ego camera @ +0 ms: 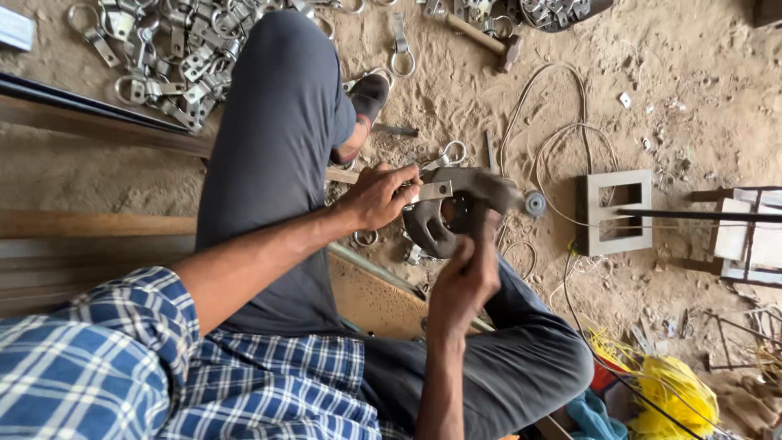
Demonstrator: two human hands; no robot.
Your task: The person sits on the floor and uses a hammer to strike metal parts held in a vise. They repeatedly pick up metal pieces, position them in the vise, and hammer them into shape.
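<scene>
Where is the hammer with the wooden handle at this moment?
In the head view, the hammer lies on the sandy ground near the top edge, right of centre, beside the pile of metal ring brackets, far beyond both hands.

The floor [692, 73] is bare sandy earth, lit by flat daylight. Far left lies a heap of metal ring brackets [163, 57]; a square metal frame [615, 212] sits right, pale cord [562, 130] looping beside it, yellow strands [668, 391] near right.
</scene>
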